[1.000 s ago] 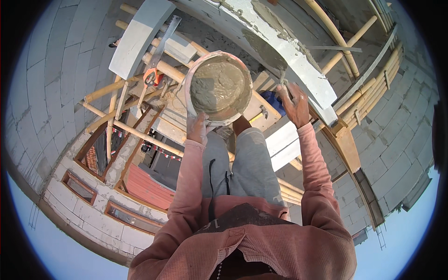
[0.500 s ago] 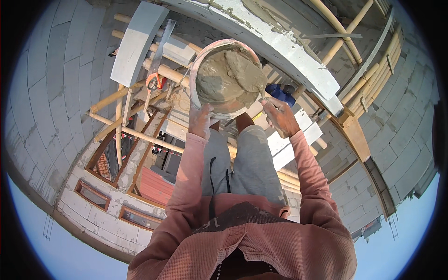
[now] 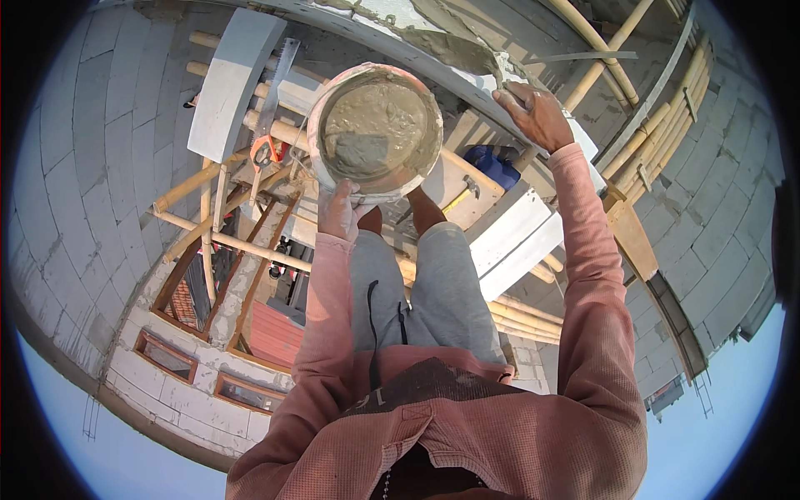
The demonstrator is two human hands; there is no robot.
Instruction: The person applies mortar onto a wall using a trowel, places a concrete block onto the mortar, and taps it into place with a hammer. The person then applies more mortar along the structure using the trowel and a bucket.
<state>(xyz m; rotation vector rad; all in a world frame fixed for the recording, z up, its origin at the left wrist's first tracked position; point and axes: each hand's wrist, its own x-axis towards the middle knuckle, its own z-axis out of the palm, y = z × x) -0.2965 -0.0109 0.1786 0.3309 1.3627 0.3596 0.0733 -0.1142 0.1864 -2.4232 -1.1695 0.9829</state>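
Fingers of the left hand point(image 3: 337, 212) are clamped on the near rim of a round, mortar-smeared bucket point(image 3: 316, 142), as I see it through the head camera. It is held out in front of the knees, its mouth facing up toward my view. Inside lies wet grey mortar point(image 3: 385, 112), with a darker patch near the left hand; whether that is shade or a hollow, I cannot tell from here.

Over on the other side, the right hand point(image 3: 540, 117) has its fingers closed on a mortar-caked trowel handle point(image 3: 502, 77), well apart from the bucket. It is held at a pale block course point(image 3: 402, 12) streaked with mortar. I cannot make out where the blade ends and the mortar begins.

Left of the bucket I can see a handsaw point(image 3: 276, 93) with an orange grip, and beside it a long pale block point(image 3: 237, 83). Bamboo poles point(image 3: 287, 131) run below them. Right of the knees, a hammer point(image 3: 458, 201) with a yellow handle lies near a dark blue item point(image 3: 493, 168) that I cannot identify. Closer to the right forearm are white blocks point(image 3: 512, 242).
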